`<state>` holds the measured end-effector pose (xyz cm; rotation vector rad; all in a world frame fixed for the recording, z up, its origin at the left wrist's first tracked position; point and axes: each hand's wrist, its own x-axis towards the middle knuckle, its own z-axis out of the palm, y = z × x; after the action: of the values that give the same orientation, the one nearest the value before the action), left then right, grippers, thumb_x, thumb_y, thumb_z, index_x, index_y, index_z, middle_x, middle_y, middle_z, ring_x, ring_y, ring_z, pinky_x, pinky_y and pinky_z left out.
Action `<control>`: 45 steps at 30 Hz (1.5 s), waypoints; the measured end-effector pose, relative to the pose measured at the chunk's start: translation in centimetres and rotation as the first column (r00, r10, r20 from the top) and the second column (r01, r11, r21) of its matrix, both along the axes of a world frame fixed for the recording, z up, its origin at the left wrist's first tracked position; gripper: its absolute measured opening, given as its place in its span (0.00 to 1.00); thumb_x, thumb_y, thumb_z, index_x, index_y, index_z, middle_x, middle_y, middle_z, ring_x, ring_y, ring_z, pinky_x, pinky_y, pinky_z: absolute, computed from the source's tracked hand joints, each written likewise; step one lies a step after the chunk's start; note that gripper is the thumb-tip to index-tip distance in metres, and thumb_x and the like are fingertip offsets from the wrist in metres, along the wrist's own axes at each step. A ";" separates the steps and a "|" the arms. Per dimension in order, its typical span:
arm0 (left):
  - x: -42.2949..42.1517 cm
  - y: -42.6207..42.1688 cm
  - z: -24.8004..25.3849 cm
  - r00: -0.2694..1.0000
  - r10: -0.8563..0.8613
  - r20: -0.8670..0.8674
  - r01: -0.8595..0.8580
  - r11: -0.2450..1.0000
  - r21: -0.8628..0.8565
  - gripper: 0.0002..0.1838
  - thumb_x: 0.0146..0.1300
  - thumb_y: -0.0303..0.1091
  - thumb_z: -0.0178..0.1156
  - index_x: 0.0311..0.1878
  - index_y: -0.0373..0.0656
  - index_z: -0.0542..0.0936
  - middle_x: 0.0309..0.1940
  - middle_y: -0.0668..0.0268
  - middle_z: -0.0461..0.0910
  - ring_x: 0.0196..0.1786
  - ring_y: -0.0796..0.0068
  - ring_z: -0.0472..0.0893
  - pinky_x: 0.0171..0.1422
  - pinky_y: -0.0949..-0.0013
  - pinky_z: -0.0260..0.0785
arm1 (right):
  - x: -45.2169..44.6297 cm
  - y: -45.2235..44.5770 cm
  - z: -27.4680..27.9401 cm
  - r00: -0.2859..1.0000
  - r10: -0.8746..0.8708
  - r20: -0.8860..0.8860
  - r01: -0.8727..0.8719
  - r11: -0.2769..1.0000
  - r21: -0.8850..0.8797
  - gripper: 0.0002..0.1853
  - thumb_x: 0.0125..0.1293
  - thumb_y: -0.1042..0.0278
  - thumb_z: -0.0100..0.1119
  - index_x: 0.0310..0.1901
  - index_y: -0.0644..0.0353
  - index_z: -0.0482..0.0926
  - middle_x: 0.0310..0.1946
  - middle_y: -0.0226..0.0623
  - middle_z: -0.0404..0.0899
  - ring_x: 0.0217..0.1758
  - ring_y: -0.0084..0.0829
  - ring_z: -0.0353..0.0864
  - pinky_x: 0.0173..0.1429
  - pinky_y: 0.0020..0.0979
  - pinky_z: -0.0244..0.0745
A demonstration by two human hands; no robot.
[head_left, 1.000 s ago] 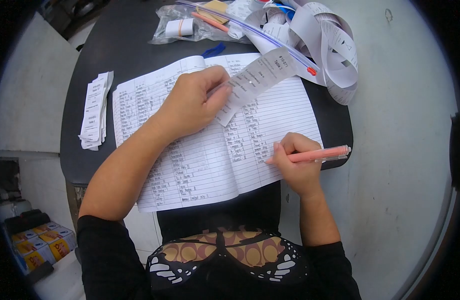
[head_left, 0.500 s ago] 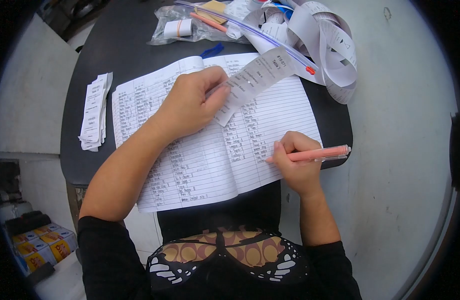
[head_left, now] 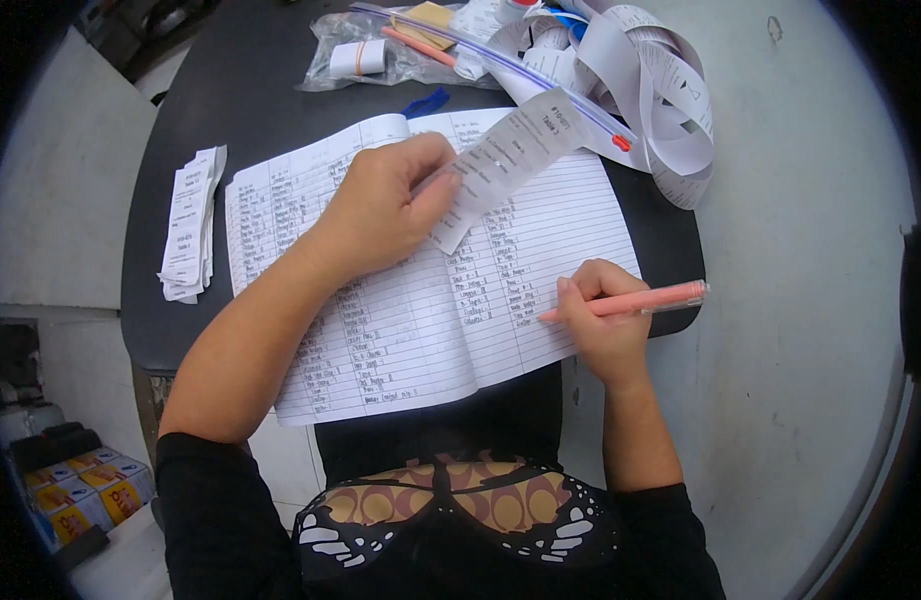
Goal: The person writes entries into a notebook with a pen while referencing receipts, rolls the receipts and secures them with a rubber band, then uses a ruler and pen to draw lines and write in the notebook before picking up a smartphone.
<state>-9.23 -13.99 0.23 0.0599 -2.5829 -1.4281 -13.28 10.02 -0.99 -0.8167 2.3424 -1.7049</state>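
The left hand (head_left: pixel 385 205) is closed, pinching the lower part of a printed receipt slip (head_left: pixel 515 155) between thumb and curled fingers; the slip slants up to the right above the notebook (head_left: pixel 435 300), its upper end reading "Table 3". The right hand (head_left: pixel 612 325) is curled around a pink pen (head_left: pixel 670 296) in a writing grip, the tip at the right page just beside the lowest handwritten entries; whether it touches the paper cannot be told. The notebook lies open on the black surface (head_left: pixel 255 85), its lower edge reaching past the near side, with columns of handwriting on both pages. The left hand and forearm cover part of the left page, and the slip hides some of the right page's upper lines. Left of the notebook, apart from it, lies a stack of receipts (head_left: pixel 190 225). Beyond its top edge are a small blue item (head_left: pixel 426 102) and a clear zip bag (head_left: pixel 320 75) with a banded white roll (head_left: pixel 357 58) and an orange stick-like item (head_left: pixel 420 45). A long curled paper strip (head_left: pixel 670 75) sits at the far right.
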 end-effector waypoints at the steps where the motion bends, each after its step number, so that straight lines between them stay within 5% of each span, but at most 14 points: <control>1: 0.0 0.0 -0.1 1.000 -0.002 0.003 0.002 1.000 0.019 0.07 0.66 0.32 0.54 0.35 0.39 0.76 0.26 0.70 0.75 0.29 0.85 0.71 0.35 0.78 0.64 | -0.1 0.1 -0.4 1.000 0.005 -0.014 -0.005 1.000 0.007 0.16 0.53 0.80 0.60 0.15 0.60 0.64 0.13 0.28 0.67 0.16 0.18 0.62 0.22 0.25 0.58; 6: -0.2 -0.5 -0.8 1.000 -0.009 0.015 0.007 0.996 0.090 0.06 0.67 0.30 0.53 0.37 0.38 0.75 0.28 0.71 0.75 0.31 0.87 0.72 0.37 0.80 0.65 | -0.1 0.2 -0.8 0.997 0.012 -0.081 -0.007 0.998 0.064 0.16 0.53 0.79 0.61 0.15 0.60 0.63 0.12 0.27 0.66 0.16 0.19 0.62 0.22 0.25 0.58; 8: -0.4 -0.6 -1.3 0.999 0.013 -0.050 -0.007 0.993 0.120 0.09 0.64 0.33 0.54 0.35 0.37 0.76 0.26 0.64 0.77 0.29 0.79 0.74 0.36 0.73 0.66 | -0.2 0.4 -0.8 0.994 0.025 -0.110 -0.014 0.995 0.104 0.16 0.53 0.79 0.60 0.15 0.60 0.63 0.12 0.27 0.65 0.16 0.19 0.61 0.22 0.24 0.58; 15: -0.6 -1.0 -1.4 0.999 0.048 -0.013 -0.041 0.943 0.331 0.09 0.64 0.34 0.55 0.36 0.38 0.76 0.25 0.66 0.78 0.28 0.82 0.74 0.33 0.75 0.65 | -0.8 0.0 0.3 0.993 0.007 0.121 0.009 0.991 -0.132 0.12 0.60 0.75 0.59 0.22 0.61 0.69 0.19 0.28 0.71 0.21 0.17 0.68 0.26 0.20 0.64; 19: -0.6 -1.3 -0.7 0.998 0.050 -0.036 -0.016 0.776 0.630 0.05 0.67 0.29 0.54 0.36 0.38 0.75 0.32 0.71 0.78 0.33 0.88 0.74 0.39 0.80 0.68 | -3.2 -2.6 2.5 0.987 0.084 0.135 -0.056 0.979 -0.198 0.10 0.67 0.66 0.55 0.41 0.64 0.73 0.32 0.37 0.81 0.27 0.19 0.77 0.30 0.20 0.72; 22: -0.8 -1.7 -0.9 0.993 0.110 -0.046 -0.044 0.699 0.713 0.04 0.66 0.28 0.54 0.37 0.38 0.75 0.34 0.66 0.80 0.35 0.84 0.77 0.42 0.78 0.71 | -5.4 -6.0 5.5 0.965 0.124 0.233 -0.107 0.991 -0.082 0.11 0.67 0.63 0.54 0.43 0.63 0.74 0.34 0.38 0.81 0.29 0.21 0.79 0.30 0.20 0.72; 25: -0.9 -1.7 -0.9 0.987 0.154 -0.048 -0.057 0.608 0.792 0.05 0.66 0.29 0.54 0.36 0.38 0.74 0.31 0.68 0.79 0.33 0.86 0.75 0.38 0.79 0.69 | -7.1 -9.3 5.7 0.968 0.199 0.152 -0.188 0.978 -0.085 0.11 0.65 0.61 0.57 0.38 0.61 0.72 0.32 0.34 0.78 0.32 0.22 0.80 0.30 0.21 0.73; 34: -1.0 -2.0 -1.1 0.988 0.156 -0.016 -0.086 0.624 0.776 0.05 0.67 0.30 0.53 0.36 0.38 0.74 0.32 0.67 0.80 0.34 0.86 0.76 0.40 0.79 0.69 | -6.5 -11.3 2.6 0.943 0.321 0.091 -0.260 0.877 -0.404 0.14 0.55 0.82 0.61 0.39 0.59 0.67 0.30 0.28 0.69 0.30 0.14 0.69 0.38 0.15 0.70; 45: -1.0 -1.5 -0.8 0.993 0.120 -0.018 -0.062 0.629 0.775 0.06 0.68 0.30 0.53 0.37 0.37 0.74 0.32 0.67 0.80 0.34 0.87 0.76 0.39 0.80 0.69 | -6.8 -11.1 2.0 0.956 0.285 0.076 -0.240 0.901 -0.361 0.13 0.56 0.83 0.59 0.38 0.58 0.68 0.30 0.25 0.67 0.30 0.11 0.65 0.35 0.15 0.67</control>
<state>-10.26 -15.47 -0.54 0.2506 -1.6710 -2.3312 -20.04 -1.10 1.02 -0.9927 1.7747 -2.0076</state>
